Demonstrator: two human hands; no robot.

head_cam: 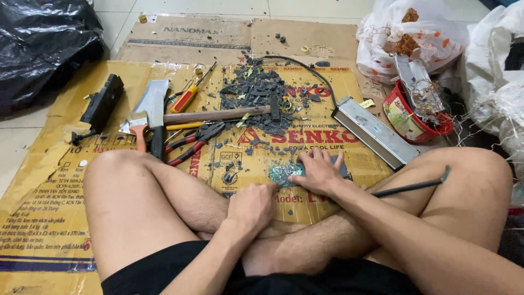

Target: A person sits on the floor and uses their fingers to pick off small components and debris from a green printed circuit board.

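Flattened cardboard (65, 180) covers the tiled floor, where a person sits cross-legged. Right hand (318, 173) lies spread flat, pressing a small green circuit board (284, 173) down; left hand (252, 206) is clenched just near it, what it grips hidden. Dark broken fragments (256, 93) heaped beyond the hammer (218, 114) suggest much is already stripped. Tools crowd left, a metal casing (374, 131) right; little open room remains.

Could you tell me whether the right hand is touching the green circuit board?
Touching: the head view shows the right hand pressed flat on the green circuit board.
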